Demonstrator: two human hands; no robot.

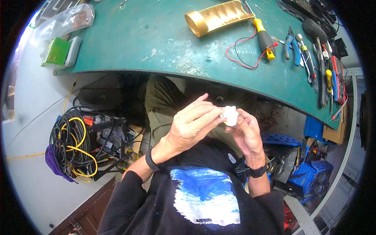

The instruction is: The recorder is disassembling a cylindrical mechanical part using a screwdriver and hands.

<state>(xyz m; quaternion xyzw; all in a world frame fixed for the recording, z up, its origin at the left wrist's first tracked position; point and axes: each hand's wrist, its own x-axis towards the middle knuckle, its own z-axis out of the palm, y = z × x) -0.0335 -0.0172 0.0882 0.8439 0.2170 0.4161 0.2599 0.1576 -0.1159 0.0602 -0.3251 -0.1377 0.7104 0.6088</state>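
Above my lap, just short of the bench edge, both my hands meet at a small, bright white lumpy piece [230, 116]; glare hides what kind of thing it is. My left hand [192, 124] reaches it from the left, its thumb and fingertips closed on the piece's left side. From the right, the curled fingers and thumb of my right hand [247, 135] grip the other side. On the green bench [156, 35] beyond lies a gold tube-shaped part [217, 17] with a cut-open side. Beside it are a yellow-and-black screwdriver [264, 39] and a red and black wire pair [242, 64].
Blue-handled pliers [290, 47] and several hand tools line the bench's right side. A green box [55, 52] and a clear plastic bag [68, 21] sit far left. Coiled black and yellow cables [72, 141] are down at left, blue bins [309, 176] at right.
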